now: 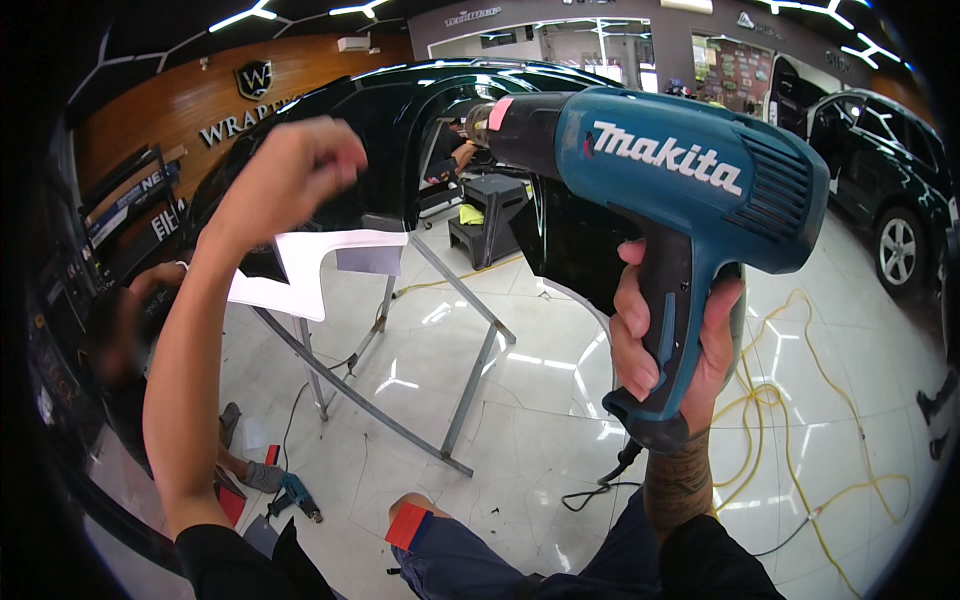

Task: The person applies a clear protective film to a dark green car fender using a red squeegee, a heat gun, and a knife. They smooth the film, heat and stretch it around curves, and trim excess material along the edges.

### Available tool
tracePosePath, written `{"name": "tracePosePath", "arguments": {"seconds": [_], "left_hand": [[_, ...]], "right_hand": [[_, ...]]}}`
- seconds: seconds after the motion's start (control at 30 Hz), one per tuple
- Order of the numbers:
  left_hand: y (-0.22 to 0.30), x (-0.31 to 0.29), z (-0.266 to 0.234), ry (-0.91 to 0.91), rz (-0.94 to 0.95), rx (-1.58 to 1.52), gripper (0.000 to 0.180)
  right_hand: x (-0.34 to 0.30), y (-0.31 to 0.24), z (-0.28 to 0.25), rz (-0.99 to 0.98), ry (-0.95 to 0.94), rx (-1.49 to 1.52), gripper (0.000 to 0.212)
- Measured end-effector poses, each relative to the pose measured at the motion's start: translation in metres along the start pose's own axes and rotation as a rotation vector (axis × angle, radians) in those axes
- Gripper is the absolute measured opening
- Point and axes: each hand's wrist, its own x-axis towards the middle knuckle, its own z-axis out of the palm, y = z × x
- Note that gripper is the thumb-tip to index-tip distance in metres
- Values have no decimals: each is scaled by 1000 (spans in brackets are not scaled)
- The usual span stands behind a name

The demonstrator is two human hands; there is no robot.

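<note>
My right hand is wrapped round the handle of a teal and black heat gun. Its nozzle points left, close to a glossy dark car bumper with a large arched opening. A black cord hangs from the gun's grip. My left hand is raised in front of the bumper's left part, fingers bent and smeared by motion; nothing shows in it. Below it, a white sheet of film or backing hangs along the bumper's lower edge. A grey metal stand is under the bumper.
A person crouches at the left, near a second heat gun on the floor. A yellow cord lies looped at the right. Behind the bumper are a black step stool and another person. A red squeegee rests on my thigh. A dark car stands far right.
</note>
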Motion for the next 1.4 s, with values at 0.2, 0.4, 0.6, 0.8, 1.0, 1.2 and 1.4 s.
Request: {"name": "tracePosePath", "arguments": {"seconds": [0.2,0.4,0.6,0.8,1.0,1.2,1.4], "left_hand": [[-65,54,24,305,-63,-178,27],[-68,104,47,161,1,-173,36],[-47,148,51,15,30,-251,43],[-41,149,52,-1,116,-162,47],[-41,144,56,72,175,-36,48],[-36,142,53,62,177,57,48],[-29,145,49,46,182,209,39]], "right_hand": [[-15,3,0,79,0,47,79],[-71,-6,-4,317,124,163,72],[-164,-2,-53,760,-71,-485,59],[-196,70,-100,1104,-142,-705,56],[-212,125,-144,1154,-251,-860,51],[-230,150,-164,1201,-159,-765,47],[-252,165,-168,1317,-72,-724,43]]}}
